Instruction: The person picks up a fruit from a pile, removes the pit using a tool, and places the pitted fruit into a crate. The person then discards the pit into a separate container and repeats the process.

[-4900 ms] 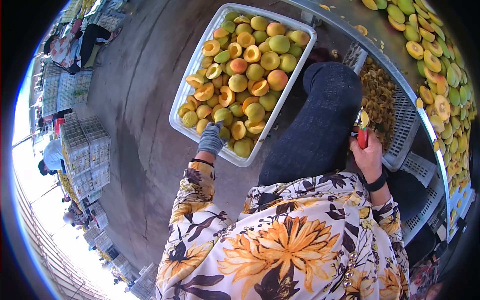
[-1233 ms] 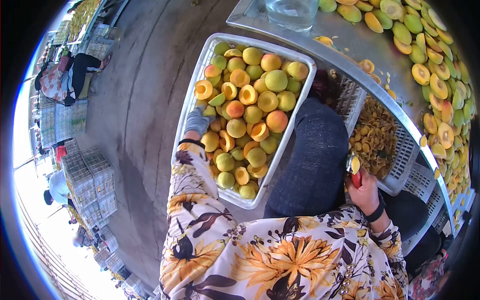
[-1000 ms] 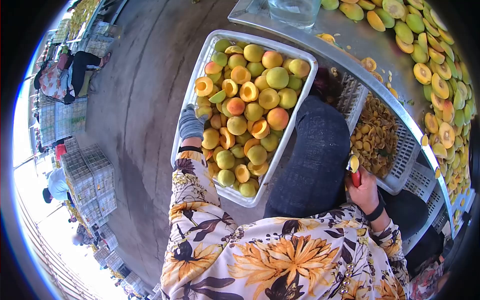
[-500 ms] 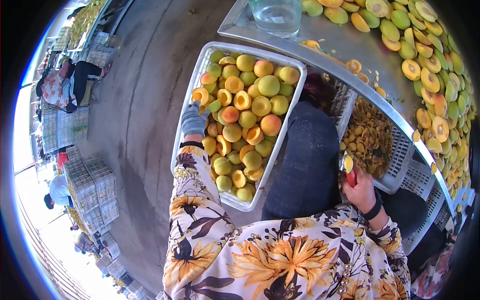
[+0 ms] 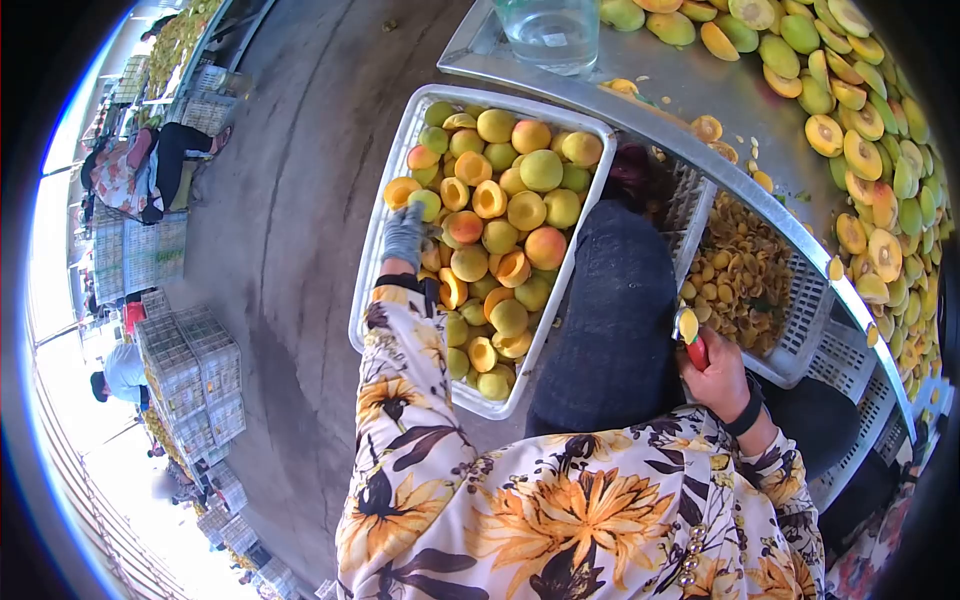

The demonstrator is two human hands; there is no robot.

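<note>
My left hand [image 5: 404, 236], in a grey glove, reaches into the left side of a white plastic crate [image 5: 366, 290] heaped with yellow, green and orange fruit, whole and halved. Its fingers close on a green-yellow fruit [image 5: 427, 204] near the crate's left rim. My right hand [image 5: 714, 373] is bare, with a black band at the wrist. It rests by my dark-clad knee [image 5: 610, 310] and grips a red-handled pitting knife [image 5: 692, 340] with its yellow-smeared blade pointing up.
A slatted crate of fruit pits [image 5: 745, 275] sits under the metal table [image 5: 700, 90]. Halved fruit [image 5: 870, 150] lies in rows on the table, beside a clear container [image 5: 550, 30]. Stacked crates [image 5: 190, 380] and other people [image 5: 150, 170] are on the concrete floor at left.
My left hand has moved up and right along the crate's left side and closed on a green-yellow fruit. My right hand has kept the knife by my knee.
</note>
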